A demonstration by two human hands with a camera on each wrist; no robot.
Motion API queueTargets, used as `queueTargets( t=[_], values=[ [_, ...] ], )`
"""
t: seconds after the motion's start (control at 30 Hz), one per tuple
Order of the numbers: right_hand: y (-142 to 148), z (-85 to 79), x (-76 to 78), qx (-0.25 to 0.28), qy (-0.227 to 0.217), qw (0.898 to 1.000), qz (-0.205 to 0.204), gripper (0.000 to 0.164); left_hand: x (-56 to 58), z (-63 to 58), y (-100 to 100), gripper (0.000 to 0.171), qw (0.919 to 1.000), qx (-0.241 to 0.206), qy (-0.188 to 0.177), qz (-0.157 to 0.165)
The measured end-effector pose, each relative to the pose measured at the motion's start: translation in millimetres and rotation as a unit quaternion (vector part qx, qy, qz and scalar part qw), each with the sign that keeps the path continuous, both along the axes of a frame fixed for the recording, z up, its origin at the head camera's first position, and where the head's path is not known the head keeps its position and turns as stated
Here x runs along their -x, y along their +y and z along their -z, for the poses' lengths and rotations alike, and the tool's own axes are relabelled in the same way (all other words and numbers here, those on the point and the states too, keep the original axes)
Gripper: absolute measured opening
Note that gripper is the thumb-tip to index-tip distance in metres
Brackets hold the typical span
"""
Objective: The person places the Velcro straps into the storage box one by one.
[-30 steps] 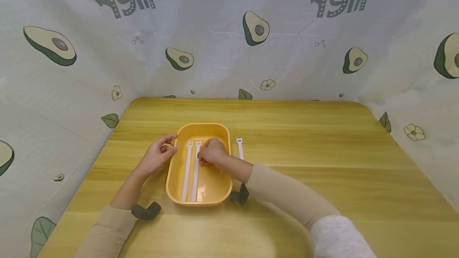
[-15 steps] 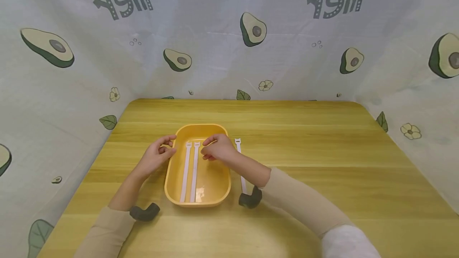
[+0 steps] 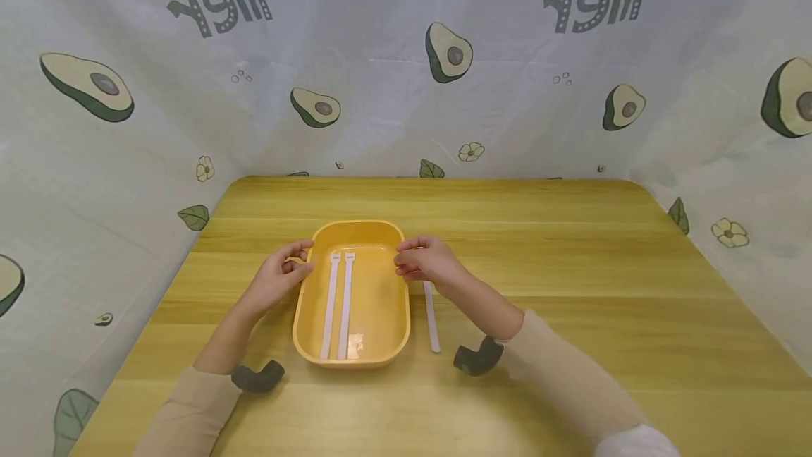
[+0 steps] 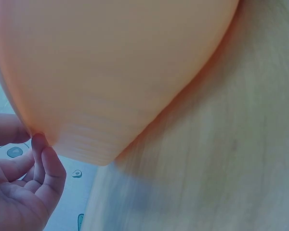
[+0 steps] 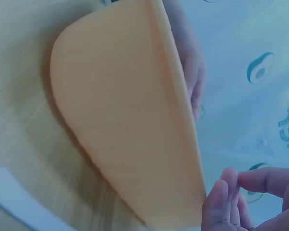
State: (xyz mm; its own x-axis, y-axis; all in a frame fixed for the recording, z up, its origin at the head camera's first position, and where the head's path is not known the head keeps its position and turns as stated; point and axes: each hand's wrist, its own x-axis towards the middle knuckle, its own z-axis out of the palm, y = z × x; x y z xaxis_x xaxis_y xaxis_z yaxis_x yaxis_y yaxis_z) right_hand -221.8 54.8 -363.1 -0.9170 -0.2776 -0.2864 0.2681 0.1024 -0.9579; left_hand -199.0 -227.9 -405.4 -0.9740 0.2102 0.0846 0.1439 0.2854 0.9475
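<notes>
A yellow plastic tray [image 3: 352,365] stands on the wooden table. Two white strap-like cable ties [image 3: 330,305] lie lengthwise in its left half, side by side with their slotted heads at the far end. My left hand [image 3: 277,276] holds the tray's left rim, thumb and fingertips meeting at its edge in the left wrist view. Over the right rim hovers my right hand [image 3: 434,261], fingers loosely bent, with nothing visible between thumb and fingertips. Below it another white cable tie [image 3: 432,323] lies on the table right of the tray, its head hidden by the hand.
Dark curved pieces sit at the left wrist [image 3: 258,376] and at the right wrist [image 3: 478,357]. The wooden tabletop [image 3: 571,259] stretches off to the right. A white curtain [image 3: 380,48] printed with avocados hangs around its back and sides.
My right hand has left the cable ties inside the tray and moved right, to the right rim. The left hand stays at the left rim.
</notes>
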Motion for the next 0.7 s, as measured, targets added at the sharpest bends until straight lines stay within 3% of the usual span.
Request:
queueTargets(
  t=[0.17,0.4,0.53,0.7],
  values=[
    [15,10.7,1.0,-0.015,0.001,1.000,0.015,0.019,-1.3,0.3,0,0.044,0.9998,0.015,0.012,-0.006],
    [33,26.7,4.0,-0.041,-0.002,0.999,0.027,0.018,-0.3,4.1,0,0.043,0.9989,0.005,0.047,0.004],
    [40,34.8,6.9,-0.092,0.010,0.995,0.034,0.013,-0.3,2.8,0,0.042,0.9996,0.003,0.027,0.001],
    [43,41.7,8.9,-0.173,0.048,0.983,0.042,0.010,-0.1,1.0,0,0.043,0.9999,0.006,0.011,-0.003]
  ],
)
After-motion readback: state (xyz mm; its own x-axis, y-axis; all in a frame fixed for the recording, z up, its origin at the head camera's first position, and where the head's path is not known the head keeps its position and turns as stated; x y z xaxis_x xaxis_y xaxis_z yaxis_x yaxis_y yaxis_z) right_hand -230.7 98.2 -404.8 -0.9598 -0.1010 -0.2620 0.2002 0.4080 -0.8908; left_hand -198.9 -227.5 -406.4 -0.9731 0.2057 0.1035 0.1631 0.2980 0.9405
